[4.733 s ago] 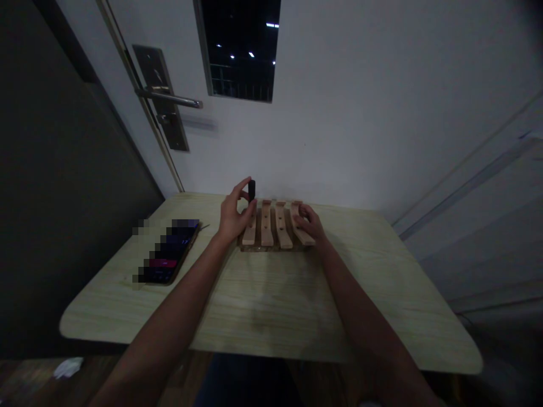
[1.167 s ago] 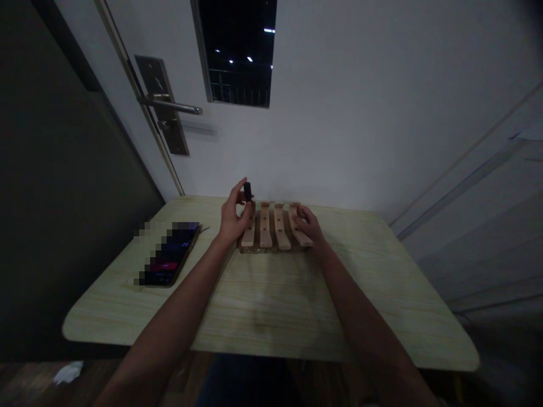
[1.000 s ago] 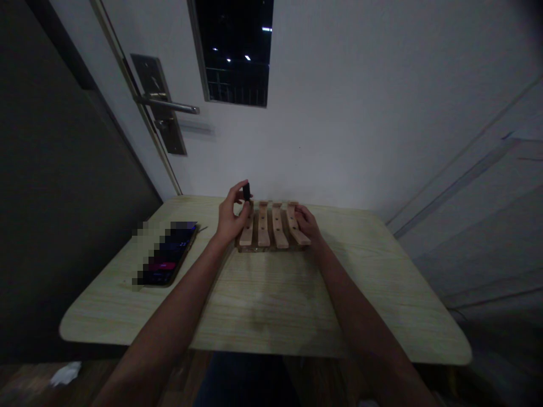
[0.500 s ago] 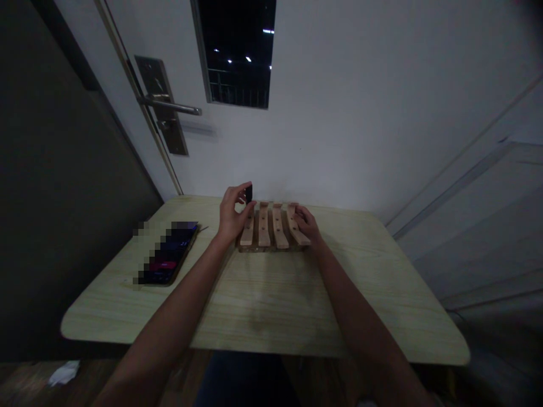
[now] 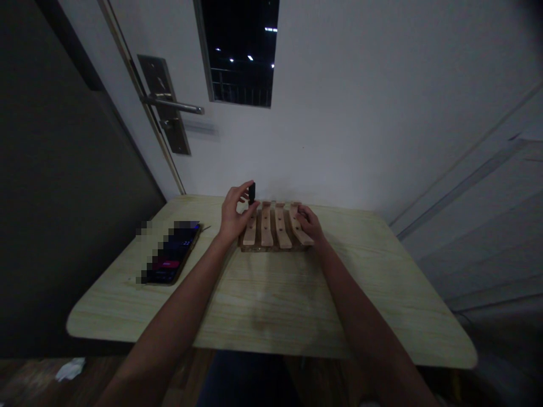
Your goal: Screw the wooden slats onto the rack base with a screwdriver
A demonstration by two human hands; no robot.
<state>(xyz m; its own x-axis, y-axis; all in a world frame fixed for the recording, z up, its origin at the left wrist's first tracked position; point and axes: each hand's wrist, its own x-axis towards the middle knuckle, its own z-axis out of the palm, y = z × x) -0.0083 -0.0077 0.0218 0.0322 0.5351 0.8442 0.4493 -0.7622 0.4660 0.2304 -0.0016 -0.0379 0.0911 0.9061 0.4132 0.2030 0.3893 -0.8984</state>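
A small wooden slatted rack (image 5: 271, 227) with several light slats lies at the far middle of a pale wooden table (image 5: 271, 299). My left hand (image 5: 235, 213) pinches a small black upright object (image 5: 251, 193) over the rack's leftmost slat, thumb and fingers closed round it. On the rack's right side my right hand (image 5: 309, 224) rests with curled fingers pressing the outermost slat.
A phone (image 5: 172, 259) with a lit screen lies on the table's left part. Behind the table stands a white wall with a dark window (image 5: 240, 51). A door with a metal lever handle (image 5: 172, 104) is at the left. A white scrap (image 5: 70, 368) lies on the floor.
Hardly anything differs. My left hand keeps the black object above the left slat with small shifts of the fingers, and my right hand stays on the rack. The view wobbles slightly.
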